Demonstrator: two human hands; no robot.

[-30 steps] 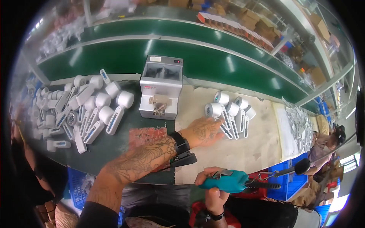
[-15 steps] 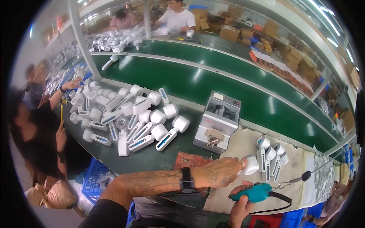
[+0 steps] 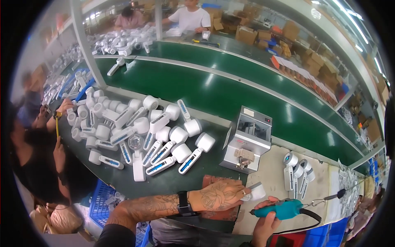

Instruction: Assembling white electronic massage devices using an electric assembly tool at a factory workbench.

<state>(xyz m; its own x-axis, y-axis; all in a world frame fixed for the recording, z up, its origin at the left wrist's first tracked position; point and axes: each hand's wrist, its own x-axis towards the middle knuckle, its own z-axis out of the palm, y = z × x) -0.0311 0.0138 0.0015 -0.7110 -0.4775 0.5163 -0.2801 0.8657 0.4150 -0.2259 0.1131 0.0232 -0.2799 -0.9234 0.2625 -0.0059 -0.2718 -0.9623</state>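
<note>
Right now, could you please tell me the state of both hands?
Left hand: closed, holding a white round-headed part.
Right hand: closed, holding a teal corded tool.

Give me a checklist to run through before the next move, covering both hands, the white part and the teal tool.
1. Left hand on the white part: ok, fingers touch it.
2. Right hand gripping the teal tool: ok.
3. Metal clip linked at the tool's rear end: ok.
4. Tool tip against the white part: not ok, they look apart.
5. Condition of the tip's very end: cannot tell, too small.
</note>
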